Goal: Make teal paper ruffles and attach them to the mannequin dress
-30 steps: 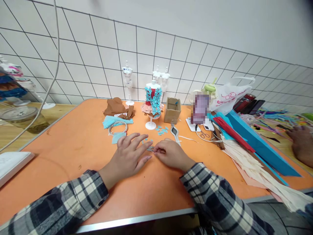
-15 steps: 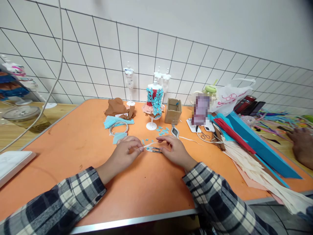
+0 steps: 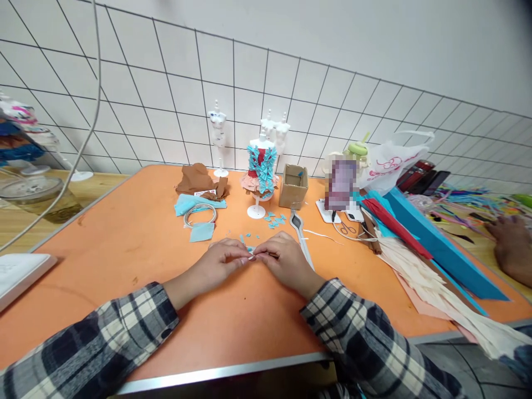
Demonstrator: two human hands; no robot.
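My left hand point(image 3: 226, 260) and my right hand point(image 3: 286, 260) meet above the orange table, fingertips nearly touching. Both are closed in a pinch on a narrow white strip point(image 3: 251, 256), of which only a tiny end shows. Thread snips lie beneath and behind my fingers, mostly hidden. Just beyond are small blue fabric scraps point(image 3: 248, 235) and several little blue bows point(image 3: 274, 220). A dress form point(image 3: 261, 160) stands behind them, wearing a red bodice trimmed with blue bows and a pink ruffled skirt.
Beside the dress form is a cardboard box point(image 3: 293, 188). A grey long-handled object point(image 3: 300, 233) lies right of my hands. At left are brown cloth point(image 3: 195, 178), blue cloth point(image 3: 202, 232) and a pale ring point(image 3: 187, 217). Rightward are a phone point(image 3: 343, 183), scissors point(image 3: 347, 229) and another person's hand point(image 3: 513, 244).
My hands have come together; the white strip stretched between them is now nearly covered by my fingers. The snips, plainly visible before, are mostly hidden. The view has shifted slightly.
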